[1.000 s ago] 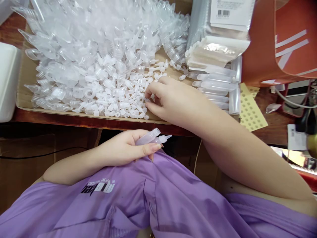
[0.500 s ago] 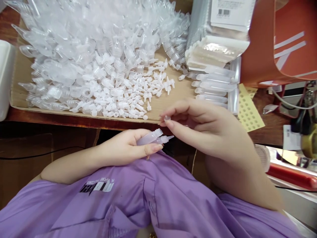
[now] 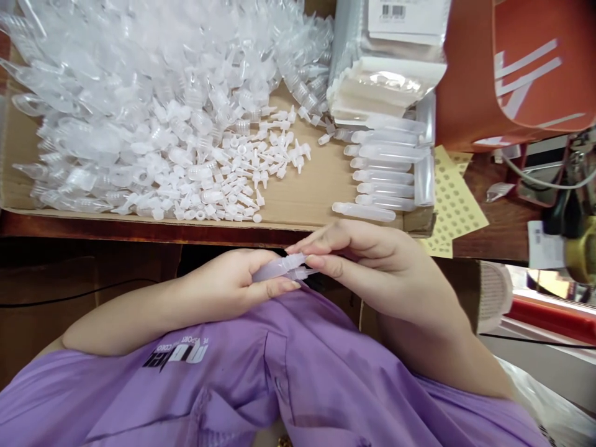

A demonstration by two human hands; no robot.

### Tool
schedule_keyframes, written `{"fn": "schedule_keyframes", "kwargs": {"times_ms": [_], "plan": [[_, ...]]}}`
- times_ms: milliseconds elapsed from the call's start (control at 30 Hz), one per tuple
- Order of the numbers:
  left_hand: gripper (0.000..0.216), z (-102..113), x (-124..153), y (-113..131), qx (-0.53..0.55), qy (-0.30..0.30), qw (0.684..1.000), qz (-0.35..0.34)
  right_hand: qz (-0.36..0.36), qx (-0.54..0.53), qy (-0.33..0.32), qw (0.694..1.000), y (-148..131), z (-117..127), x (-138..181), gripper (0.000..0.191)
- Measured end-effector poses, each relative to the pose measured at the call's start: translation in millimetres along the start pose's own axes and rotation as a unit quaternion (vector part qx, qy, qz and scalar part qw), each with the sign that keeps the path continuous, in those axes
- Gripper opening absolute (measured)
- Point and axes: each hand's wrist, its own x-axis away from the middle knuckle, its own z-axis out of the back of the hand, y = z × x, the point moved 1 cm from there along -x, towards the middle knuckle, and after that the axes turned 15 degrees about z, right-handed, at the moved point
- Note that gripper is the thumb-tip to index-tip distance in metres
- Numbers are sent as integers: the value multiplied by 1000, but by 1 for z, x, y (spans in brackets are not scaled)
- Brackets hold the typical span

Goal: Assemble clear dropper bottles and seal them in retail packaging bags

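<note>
My left hand is closed around two small clear plastic dropper bottles, held just below the table edge above my purple shirt. My right hand pinches its thumb and forefinger at the bottles' open mouths, on a tiny white nozzle plug that I can barely make out. On the cardboard sheet above lie several loose white nozzle plugs, a big heap of clear caps and bottles, and a row of bottles lying side by side.
A stack of clear bagged packets stands at the back right beside an orange bag. A yellow perforated sheet lies to the right of the cardboard. Cables and small items sit at the far right edge. A dark gap lies under the table.
My right hand left the pile of nozzle plugs with one pinched, came down and toward me, and now meets the bottles in my left hand. The view shifted slightly right.
</note>
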Motion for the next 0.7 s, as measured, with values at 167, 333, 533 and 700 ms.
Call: {"fn": "schedule_keyframes", "kwargs": {"times_ms": [167,333,533,700], "plan": [[36,-3,0,2,-21,2,999,24,-2,-5,-25,1000,-1,-3,2,9],[34,-5,2,4,-27,22,999,42,-20,-12,-42,999,3,-7,3,10],[33,0,8,4,53,-23,998,20,7,63,-144,987,-19,8,-21,15],[39,6,12,-4,119,-42,992,21,110,335,-121,928,-38,-5,-79,13]]}}
